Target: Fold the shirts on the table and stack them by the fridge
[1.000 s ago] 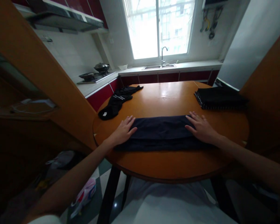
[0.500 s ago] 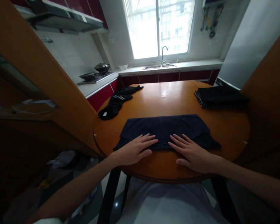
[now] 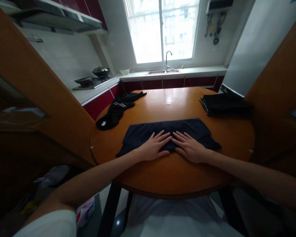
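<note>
A dark navy garment, folded into a wide strip, lies flat near the front of the wooden table. On its near half rests my left hand, palm down with the fingers spread. My right hand lies flat on the cloth just to the right, its fingers also apart. The fingertips of both hands almost meet at the middle of the cloth. What kind of garment it is, I cannot tell from the folds.
Loose black clothing with white stripes lies along the table's left edge. A folded dark stack of cloth sits at the right. Beyond are a stove with a lidded pan and a sink under the window.
Both hands have slid forward over the cloth and closer together, so their fingertips nearly touch. The view has shifted slightly to the right.
</note>
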A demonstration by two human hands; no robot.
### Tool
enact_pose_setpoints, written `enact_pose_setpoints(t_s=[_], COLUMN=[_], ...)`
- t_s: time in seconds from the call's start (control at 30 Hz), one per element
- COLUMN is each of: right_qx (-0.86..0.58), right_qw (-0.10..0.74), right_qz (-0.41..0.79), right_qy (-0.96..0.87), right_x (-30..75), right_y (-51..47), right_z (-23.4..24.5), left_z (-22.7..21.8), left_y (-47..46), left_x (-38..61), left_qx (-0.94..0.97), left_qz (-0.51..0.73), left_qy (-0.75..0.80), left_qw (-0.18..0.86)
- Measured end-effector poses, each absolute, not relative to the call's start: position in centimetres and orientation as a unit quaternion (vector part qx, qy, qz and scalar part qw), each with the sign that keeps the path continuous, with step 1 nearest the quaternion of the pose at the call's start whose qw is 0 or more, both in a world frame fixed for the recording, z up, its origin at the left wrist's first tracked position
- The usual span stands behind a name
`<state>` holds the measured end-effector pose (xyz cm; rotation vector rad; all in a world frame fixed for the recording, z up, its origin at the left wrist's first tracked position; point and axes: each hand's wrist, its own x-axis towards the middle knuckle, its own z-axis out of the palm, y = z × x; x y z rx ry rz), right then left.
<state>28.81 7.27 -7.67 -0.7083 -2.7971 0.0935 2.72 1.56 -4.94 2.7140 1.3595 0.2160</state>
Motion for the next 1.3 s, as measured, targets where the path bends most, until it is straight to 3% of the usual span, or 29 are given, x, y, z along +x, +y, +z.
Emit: enact_pose_setpoints(t_s=[0.2, 0.37, 0.63, 1.03, 1.3], right_qx=[-0.263, -0.307, -0.303, -0.296, -0.264], right_qw=[0.107, 0.201, 0.114, 0.089, 0.153], right_qz=[0.100, 0.100, 0.066, 0.065, 0.052], right_qy=[-0.953, -0.925, -0.944, -0.949, -0.951], right_x=[26.5, 25.3, 25.0, 25.3, 25.3], right_y=[14.1, 16.4, 16.2, 15.1, 14.2], right_z=[-6.1, -6.2, -8.5, -8.1, -6.8], left_z=[-4.4, -4.2, -3.7, -3.6, -3.5], left_y=[7.2, 7.0, 6.3, 6.2, 6.2], left_x=[1.1, 0.9, 1.6, 0.4, 0.2], left_qx=[0.890, 0.893, 0.914, 0.901, 0.901], left_qz=[0.046, 0.069, 0.134, 0.168, 0.159], left_qy=[0.446, 0.426, 0.352, 0.397, 0.402], left_qw=[0.083, 0.124, 0.152, 0.047, 0.037])
